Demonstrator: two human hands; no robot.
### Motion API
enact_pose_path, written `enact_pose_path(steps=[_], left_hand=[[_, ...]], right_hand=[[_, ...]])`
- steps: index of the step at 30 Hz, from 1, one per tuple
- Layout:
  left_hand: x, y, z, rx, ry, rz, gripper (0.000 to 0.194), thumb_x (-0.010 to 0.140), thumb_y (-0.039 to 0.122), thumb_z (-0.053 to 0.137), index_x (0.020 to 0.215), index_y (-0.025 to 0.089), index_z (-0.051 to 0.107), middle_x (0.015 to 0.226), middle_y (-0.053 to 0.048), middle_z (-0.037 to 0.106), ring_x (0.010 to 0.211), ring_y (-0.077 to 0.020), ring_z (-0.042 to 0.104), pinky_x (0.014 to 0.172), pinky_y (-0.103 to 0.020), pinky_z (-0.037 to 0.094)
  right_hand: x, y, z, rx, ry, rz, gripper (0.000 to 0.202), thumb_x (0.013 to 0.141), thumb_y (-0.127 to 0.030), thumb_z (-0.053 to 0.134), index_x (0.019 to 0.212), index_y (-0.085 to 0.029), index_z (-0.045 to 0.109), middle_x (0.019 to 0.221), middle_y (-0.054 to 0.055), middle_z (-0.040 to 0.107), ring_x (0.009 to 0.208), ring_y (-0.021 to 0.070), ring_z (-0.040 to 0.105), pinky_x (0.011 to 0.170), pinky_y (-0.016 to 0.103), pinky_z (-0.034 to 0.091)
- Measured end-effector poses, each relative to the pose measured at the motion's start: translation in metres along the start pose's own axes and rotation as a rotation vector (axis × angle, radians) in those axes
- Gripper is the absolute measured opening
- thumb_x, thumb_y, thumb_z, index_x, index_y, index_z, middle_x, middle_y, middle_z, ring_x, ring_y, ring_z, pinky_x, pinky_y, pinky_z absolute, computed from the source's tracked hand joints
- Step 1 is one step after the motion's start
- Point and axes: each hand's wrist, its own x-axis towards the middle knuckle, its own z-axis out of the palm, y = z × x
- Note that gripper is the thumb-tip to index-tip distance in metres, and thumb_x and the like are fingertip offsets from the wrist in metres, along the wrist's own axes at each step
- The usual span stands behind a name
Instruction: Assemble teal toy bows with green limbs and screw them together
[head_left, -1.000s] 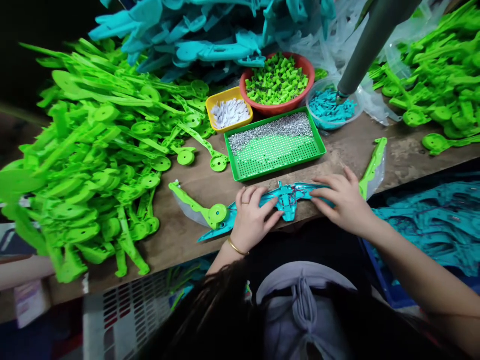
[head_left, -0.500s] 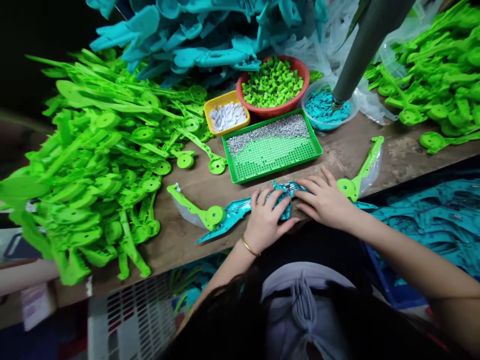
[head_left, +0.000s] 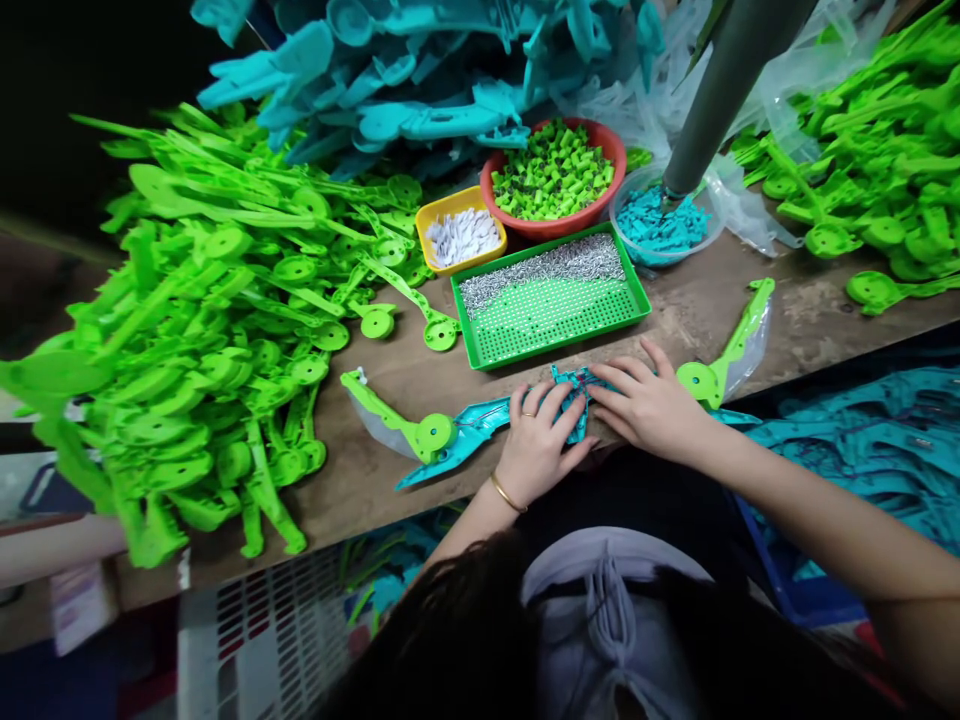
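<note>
A long turquoise plastic shell (head_left: pixel 474 428) lies across the work table in front of me, with thin dark wire in its middle. My left hand (head_left: pixel 541 430) grips the middle of the shell, fingers curled over it and thumb stretched along the near side. From the right, my right hand (head_left: pixel 634 400) holds the same middle section between its bent fingers. Both hands hide part of what they work on. At the shell's left end sits a green arm (head_left: pixel 433 436) with a clear, thin blade-like piece; a matching green arm (head_left: pixel 697 382) sits at the right end.
Beyond the shell stand a green tray (head_left: pixel 551 335) of small metal screws, a yellow tub (head_left: pixel 429 262) of white pieces, a red bowl (head_left: pixel 621 165) of green pieces and a clear bowl (head_left: pixel 716 240) of turquoise pieces. A grey tool (head_left: pixel 724 100) hangs above. Green parts (head_left: pixel 202 330) heap up left.
The whole view has shifted slightly to the right and down. Both hands stay on the middle of the turquoise shell, with only slight finger movement.
</note>
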Motion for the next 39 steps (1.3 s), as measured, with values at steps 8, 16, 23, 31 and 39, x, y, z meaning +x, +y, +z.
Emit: enact_pose_path(steps=[8, 16, 23, 31, 39], left_hand=[[0.000, 0.000, 0.001, -0.002, 0.026, -0.015, 0.043, 0.087, 0.044, 0.057, 0.122, 0.019, 0.061, 0.129, -0.013, 0.059, 0.122, -0.0300, 0.045, 0.107, -0.052, 0.028], [0.003, 0.001, -0.005, 0.047, 0.029, 0.007, 0.042, 0.087, 0.045, 0.057, 0.120, 0.018, 0.062, 0.125, -0.013, 0.060, 0.119, -0.0296, 0.047, 0.104, -0.050, 0.032], [0.002, 0.000, 0.000, 0.029, 0.021, 0.003, 0.042, 0.087, 0.044, 0.057, 0.120, 0.017, 0.062, 0.126, -0.014, 0.060, 0.120, -0.0300, 0.047, 0.105, -0.051, 0.031], [0.021, -0.007, -0.043, 0.064, -0.059, 0.126, 0.056, 0.084, 0.055, 0.057, 0.122, 0.015, 0.058, 0.123, -0.016, 0.060, 0.115, -0.0306, 0.052, 0.099, -0.050, 0.041], [0.179, -0.134, -0.146, 0.302, 0.399, -0.220, 0.030, 0.086, 0.032, 0.057, 0.108, 0.013, 0.064, 0.119, -0.018, 0.058, 0.116, -0.0322, 0.050, 0.099, -0.049, 0.039]], right_hand=[[-0.008, 0.005, -0.005, 0.048, 0.021, 0.015, 0.025, 0.093, -0.028, 0.051, 0.112, -0.021, 0.067, 0.125, 0.007, 0.062, 0.113, 0.0230, 0.053, 0.112, 0.052, 0.023], [0.001, 0.002, -0.008, 0.023, -0.053, 0.064, 0.024, 0.093, -0.033, 0.050, 0.107, -0.022, 0.066, 0.128, 0.007, 0.060, 0.114, 0.0264, 0.052, 0.109, 0.057, 0.022], [0.001, 0.006, -0.003, 0.123, 0.001, 0.123, 0.025, 0.094, -0.028, 0.047, 0.111, -0.021, 0.064, 0.120, 0.008, 0.064, 0.108, 0.0224, 0.056, 0.109, 0.051, 0.026], [0.007, 0.002, -0.003, 0.091, 0.048, 0.089, 0.025, 0.093, -0.031, 0.051, 0.112, -0.018, 0.062, 0.119, 0.010, 0.063, 0.106, 0.0243, 0.058, 0.108, 0.052, 0.029], [-0.008, 0.033, -0.012, 0.160, 0.276, 0.073, 0.022, 0.094, -0.024, 0.050, 0.114, -0.018, 0.057, 0.113, 0.010, 0.065, 0.106, 0.0206, 0.060, 0.108, 0.049, 0.029]])
